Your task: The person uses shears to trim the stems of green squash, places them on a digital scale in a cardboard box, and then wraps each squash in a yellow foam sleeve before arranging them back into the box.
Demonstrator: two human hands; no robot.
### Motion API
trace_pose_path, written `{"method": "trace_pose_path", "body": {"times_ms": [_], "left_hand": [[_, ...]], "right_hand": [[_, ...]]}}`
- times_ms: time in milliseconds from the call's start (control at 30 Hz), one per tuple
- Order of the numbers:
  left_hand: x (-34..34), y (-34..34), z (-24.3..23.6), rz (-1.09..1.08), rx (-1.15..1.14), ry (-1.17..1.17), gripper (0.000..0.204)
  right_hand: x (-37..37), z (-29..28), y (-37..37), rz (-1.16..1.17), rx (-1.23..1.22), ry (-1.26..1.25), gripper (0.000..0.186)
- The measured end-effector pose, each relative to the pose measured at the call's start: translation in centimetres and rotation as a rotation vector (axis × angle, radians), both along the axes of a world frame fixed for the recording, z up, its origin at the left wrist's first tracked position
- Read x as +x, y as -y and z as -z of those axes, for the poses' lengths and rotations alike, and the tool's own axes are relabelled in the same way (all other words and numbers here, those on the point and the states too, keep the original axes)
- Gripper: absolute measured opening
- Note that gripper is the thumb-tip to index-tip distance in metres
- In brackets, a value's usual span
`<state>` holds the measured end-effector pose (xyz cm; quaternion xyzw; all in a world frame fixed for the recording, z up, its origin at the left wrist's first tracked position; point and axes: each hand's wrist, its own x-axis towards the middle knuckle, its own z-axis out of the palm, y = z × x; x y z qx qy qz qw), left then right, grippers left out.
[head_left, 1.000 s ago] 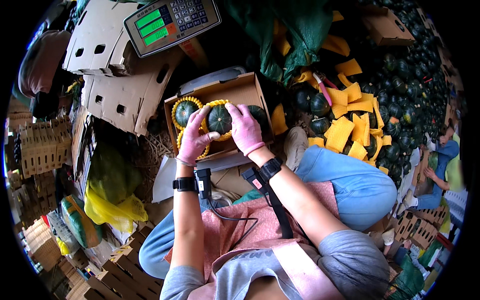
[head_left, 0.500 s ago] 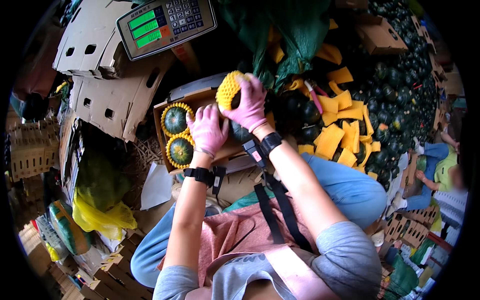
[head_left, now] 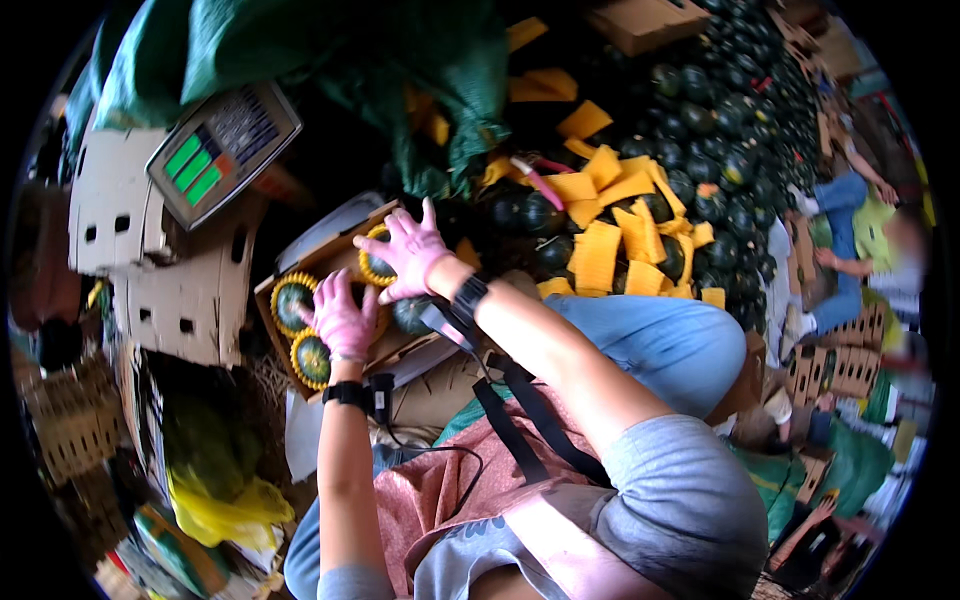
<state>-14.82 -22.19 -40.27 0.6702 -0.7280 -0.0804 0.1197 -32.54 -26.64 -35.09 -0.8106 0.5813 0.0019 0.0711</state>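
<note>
Two small green pumpkins, the upper pumpkin (head_left: 294,304) and the lower pumpkin (head_left: 311,360), sit in yellow foam nets along the left side of an open cardboard box (head_left: 285,268). A third netted pumpkin (head_left: 377,262) lies at the box's far right, partly covered by my right hand (head_left: 415,258). That pink-gloved hand has its fingers spread and is not wrapped around the pumpkin. My left hand (head_left: 343,318), gloved alike, hovers over the box's middle beside the left pumpkins, fingers apart. A bare dark pumpkin (head_left: 409,316) shows below my right wrist, partly hidden.
Yellow foam nets (head_left: 598,255) lie heaped right of the box, with a pink-handled tool (head_left: 540,185) beside them. Beyond spreads a large pile of pumpkins (head_left: 700,120). A digital scale (head_left: 222,150) and stacked cartons (head_left: 115,215) stand left; a green sack (head_left: 440,120) lies ahead.
The netted pumpkin my right hand gripped above the box is now down at its far right, and those fingers have spread. My left hand stays over the box. The whole view has turned.
</note>
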Motion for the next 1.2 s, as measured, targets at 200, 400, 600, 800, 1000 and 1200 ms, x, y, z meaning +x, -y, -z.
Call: {"method": "trace_pose_path", "body": {"times_ms": [200,400,600,800,1000,1200], "left_hand": [[-1.4,-0.8,-3.0,-0.002,-0.158,-0.051,0.066],[-7.7,-4.0,-4.9,-0.137,0.196,-0.035,0.075],[-9.2,-2.8,-6.4,-0.077,0.414,0.103,0.091],[-8.7,-2.4,-7.2,0.101,0.478,0.180,0.106],[-7.2,-1.1,-10.0,0.187,0.223,-0.039,0.094],[-7.6,3.5,-8.5,0.176,0.000,-0.100,0.074]], "right_hand": [[-17.3,0.2,-8.4,1.505,-0.330,0.189,0.061],[-22.9,3.8,-12.0,1.424,0.027,0.164,0.041],[-20.0,-1.0,-11.3,1.230,0.170,0.202,0.042],[-17.5,-3.4,-11.5,0.998,0.024,0.303,0.031],[-16.2,-5.7,-11.1,0.862,-0.245,0.763,0.029],[-11.3,-6.5,-10.2,0.680,-0.472,0.962,0.029]]}}
